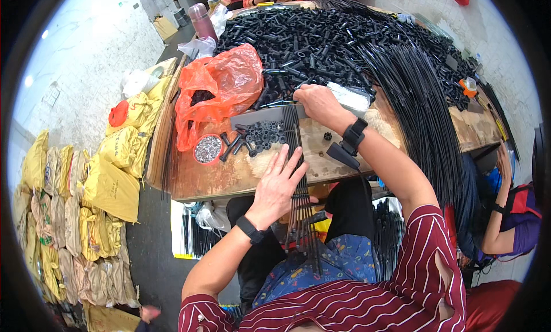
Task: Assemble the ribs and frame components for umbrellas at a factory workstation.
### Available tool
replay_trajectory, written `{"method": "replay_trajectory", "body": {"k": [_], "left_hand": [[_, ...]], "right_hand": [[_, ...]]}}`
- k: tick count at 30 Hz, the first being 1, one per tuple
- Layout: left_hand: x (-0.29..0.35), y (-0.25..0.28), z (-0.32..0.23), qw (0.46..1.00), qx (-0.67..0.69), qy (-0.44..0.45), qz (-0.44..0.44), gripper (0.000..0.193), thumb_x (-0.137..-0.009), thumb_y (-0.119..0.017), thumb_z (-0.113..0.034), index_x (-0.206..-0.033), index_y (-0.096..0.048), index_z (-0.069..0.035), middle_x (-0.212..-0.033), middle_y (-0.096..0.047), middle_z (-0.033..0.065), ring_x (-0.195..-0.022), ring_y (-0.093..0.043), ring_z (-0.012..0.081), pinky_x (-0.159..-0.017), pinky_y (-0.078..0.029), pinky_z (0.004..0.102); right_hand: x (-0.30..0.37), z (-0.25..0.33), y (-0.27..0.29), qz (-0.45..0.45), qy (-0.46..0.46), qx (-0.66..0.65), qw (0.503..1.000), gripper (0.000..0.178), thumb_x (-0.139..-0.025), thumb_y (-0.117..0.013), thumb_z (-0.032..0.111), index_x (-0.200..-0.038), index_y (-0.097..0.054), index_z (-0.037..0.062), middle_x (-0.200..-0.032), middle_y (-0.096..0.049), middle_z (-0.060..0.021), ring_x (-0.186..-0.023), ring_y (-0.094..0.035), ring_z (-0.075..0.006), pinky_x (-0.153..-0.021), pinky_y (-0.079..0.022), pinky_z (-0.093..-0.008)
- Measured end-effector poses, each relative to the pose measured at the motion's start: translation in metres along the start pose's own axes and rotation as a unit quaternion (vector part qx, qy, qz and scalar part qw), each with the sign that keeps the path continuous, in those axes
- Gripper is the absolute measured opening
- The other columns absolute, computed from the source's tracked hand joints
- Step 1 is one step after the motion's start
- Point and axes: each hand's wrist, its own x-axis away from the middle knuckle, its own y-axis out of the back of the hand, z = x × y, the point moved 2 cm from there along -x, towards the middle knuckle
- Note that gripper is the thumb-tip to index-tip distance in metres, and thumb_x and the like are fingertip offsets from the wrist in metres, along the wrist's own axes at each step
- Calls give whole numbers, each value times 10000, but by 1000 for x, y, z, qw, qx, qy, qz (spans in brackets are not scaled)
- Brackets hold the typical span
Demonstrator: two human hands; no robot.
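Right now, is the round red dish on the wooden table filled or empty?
Not empty: the round red dish holds small silvery pieces hiding its bottom; their depth I cannot tell.

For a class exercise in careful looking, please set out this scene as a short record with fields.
Left hand: fingers spread, over thin black rods
Right hand: fingers bent, near the rods' far end; whether it holds anything is unclear
Rods: run past the near edge of the wooden table
Left of rods: small black rings, red dish of silvery bits, orange plastic bag
Far side: heap of black parts
Floor, left: yellow and tan sacks
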Motion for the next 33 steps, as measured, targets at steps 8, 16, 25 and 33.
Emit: {"method": "replay_trajectory", "body": {"k": [8, 16, 25, 33], "left_hand": [[0, 1, 0, 1000, 0, 2, -1, 748, -710, -678, -562, -1221, -548, -31, -1441, -379, 154, -1367, -287, 394, -1110, -278, 466], [1, 0, 1, 1000, 0, 1, -2, 746, -704, -684, -560, -1211, -554, -29, -1440, -381, 154, -1366, -286, 398, -1109, -277, 474], [1, 0, 1, 1000, -7, -1, -3, 763, -699, -672, -586, -1214, -559, -34, -1449, -369, 155, -1365, -285, 401, -1109, -278, 474], [-1, 1, -1, 1000, -9, -3, -6, 761, -695, -671, -593, -1205, -564, -39, -1446, -373, 153, -1362, -291, 398, -1108, -280, 472]], "right_hand": [[-3, 2, 0, -28, 10, -39, 999, 144, -747, -544, -14, -845, -629, 49, -825, -626, -126, -830, -640, -295, -733, -516, -392], [-2, 3, 0, -29, 15, -68, 997, 193, -756, -525, -28, -901, -627, 49, -871, -641, -126, -861, -635, -310, -760, -509, -403], [-3, 7, 2, -21, -4, -25, 999, 218, -746, -548, -15, -926, -645, 61, -862, -658, -122, -852, -650, -293, -742, -523, -397], [-1, 0, 4, 18, -27, 5, 999, 240, -727, -570, -15, -935, -665, 57, -840, -663, -133, -838, -657, -299, -738, -528, -402]]}}
